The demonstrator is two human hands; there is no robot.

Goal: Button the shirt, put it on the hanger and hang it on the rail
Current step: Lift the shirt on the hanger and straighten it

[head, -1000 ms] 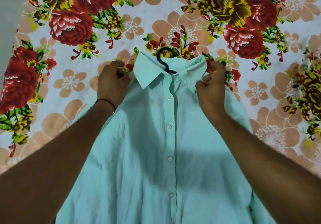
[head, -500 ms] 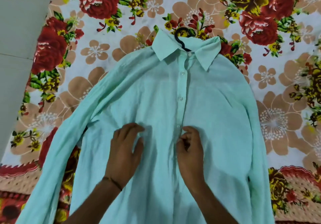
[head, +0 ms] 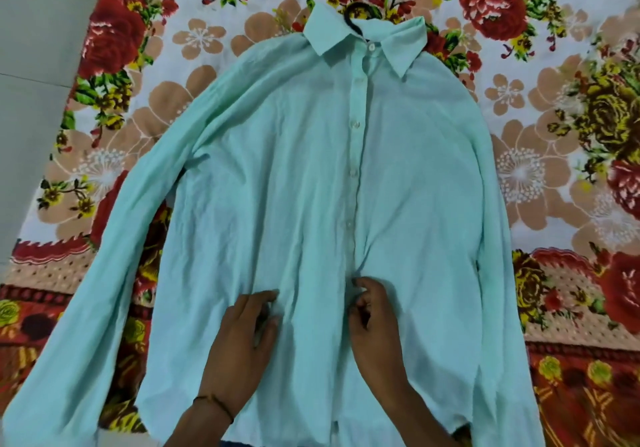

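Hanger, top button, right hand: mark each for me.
hanger [head: 349, 21], head view, its black hook.
top button [head: 371, 46], head view, button face on shirt [head: 277, 169].
right hand [head: 375, 322], head view, back of hand.

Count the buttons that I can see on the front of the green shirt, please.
5 buttons in one line down the shirt front: one at the collar, one just below, one at chest height, two lower. The right hand may hide more.
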